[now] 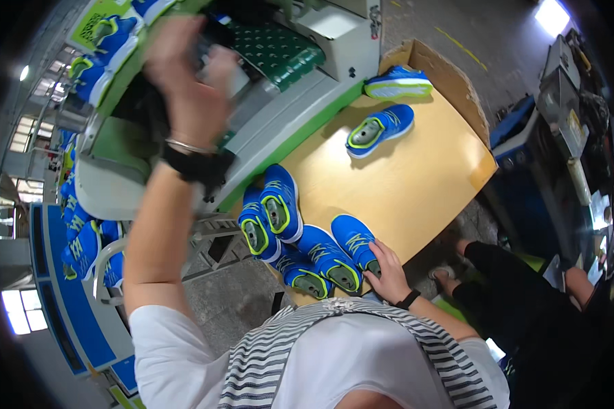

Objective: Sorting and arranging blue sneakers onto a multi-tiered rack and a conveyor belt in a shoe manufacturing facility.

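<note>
My right hand (pixel 389 274) is on the heel end of a blue shoe (pixel 353 237) at the near edge of the table, its fingers along the shoe's side. Next to it, several more blue shoes with lime-green collars and grey-green lasts inside stand close together, among them one shoe (pixel 324 253) right beside it and another shoe (pixel 280 202) farther left. My left hand (pixel 191 82) is raised at the upper left in front of the machine, blurred by motion. Its fingers are smeared, and I cannot make out anything in them.
A tan tabletop (pixel 396 184) carries a single shoe (pixel 381 131) and a tipped shoe (pixel 398 83) by a cardboard sheet (pixel 450 82). Beyond lies a machine with a green dotted belt (pixel 280 51). Shoes line a rack at left (pixel 82 249). Another person's dark-clothed legs (pixel 505 293) are at right.
</note>
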Demonstrator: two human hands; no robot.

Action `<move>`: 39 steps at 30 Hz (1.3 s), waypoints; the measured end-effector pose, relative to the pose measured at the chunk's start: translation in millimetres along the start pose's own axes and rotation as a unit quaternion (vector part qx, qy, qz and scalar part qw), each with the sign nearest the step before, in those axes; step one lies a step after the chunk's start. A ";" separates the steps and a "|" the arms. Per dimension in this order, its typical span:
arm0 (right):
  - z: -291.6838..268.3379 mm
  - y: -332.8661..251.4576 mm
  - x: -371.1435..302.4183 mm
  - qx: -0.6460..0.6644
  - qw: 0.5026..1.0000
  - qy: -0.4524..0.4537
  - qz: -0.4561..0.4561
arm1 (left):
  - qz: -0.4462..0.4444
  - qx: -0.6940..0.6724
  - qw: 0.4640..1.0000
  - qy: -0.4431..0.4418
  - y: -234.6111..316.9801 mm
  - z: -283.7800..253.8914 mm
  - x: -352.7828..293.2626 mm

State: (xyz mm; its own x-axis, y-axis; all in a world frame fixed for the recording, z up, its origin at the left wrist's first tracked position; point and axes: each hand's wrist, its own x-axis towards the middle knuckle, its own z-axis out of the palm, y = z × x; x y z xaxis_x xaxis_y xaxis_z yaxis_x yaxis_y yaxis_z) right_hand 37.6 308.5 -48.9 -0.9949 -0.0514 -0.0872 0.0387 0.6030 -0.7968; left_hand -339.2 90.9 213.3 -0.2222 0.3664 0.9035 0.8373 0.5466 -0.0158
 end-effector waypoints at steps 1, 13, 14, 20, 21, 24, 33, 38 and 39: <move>1.2 1.6 -4.5 -0.002 1.000 0.002 0.015 | -0.012 -0.061 0.982 -0.180 35.1 19.2 -14.2; -17.2 -3.4 -5.2 0.172 0.977 -0.005 0.129 | -0.490 -0.331 0.634 -0.498 97.6 185.5 -182.8; -25.9 -3.2 1.3 0.236 0.953 0.000 0.192 | -0.543 -0.406 0.574 -0.459 92.1 168.9 -182.2; -90.2 -35.9 111.3 0.309 0.936 0.126 0.109 | -0.727 -0.502 0.440 -0.163 72.2 -29.3 -131.9; -99.3 -44.2 134.2 0.279 0.947 0.138 0.076 | -0.739 -0.479 0.461 -0.115 70.7 -55.9 -117.5; -115.9 -93.5 214.2 0.248 0.951 0.168 -0.072 | -0.679 -0.417 0.604 -0.031 49.9 -113.4 -92.0; -69.3 -189.8 515.6 -0.054 0.912 0.311 -0.260 | -0.551 0.164 0.815 -0.068 -150.9 -23.4 -126.1; -42.7 -197.2 485.7 0.035 0.904 0.223 -0.364 | -0.502 0.166 0.845 -0.084 -171.6 -58.3 -155.1; -70.6 -172.3 455.1 0.007 0.887 0.263 -0.380 | -0.454 0.141 0.873 -0.104 -124.9 -50.9 -138.6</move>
State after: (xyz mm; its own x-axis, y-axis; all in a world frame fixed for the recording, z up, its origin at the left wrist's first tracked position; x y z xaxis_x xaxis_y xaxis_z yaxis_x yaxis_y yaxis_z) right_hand -428.4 237.3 91.0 -0.6407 -0.0581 0.7656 -0.6641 0.5424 -0.5146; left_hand -387.6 -66.5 111.9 -0.8414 -0.2024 0.5011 0.1183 0.8358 0.5362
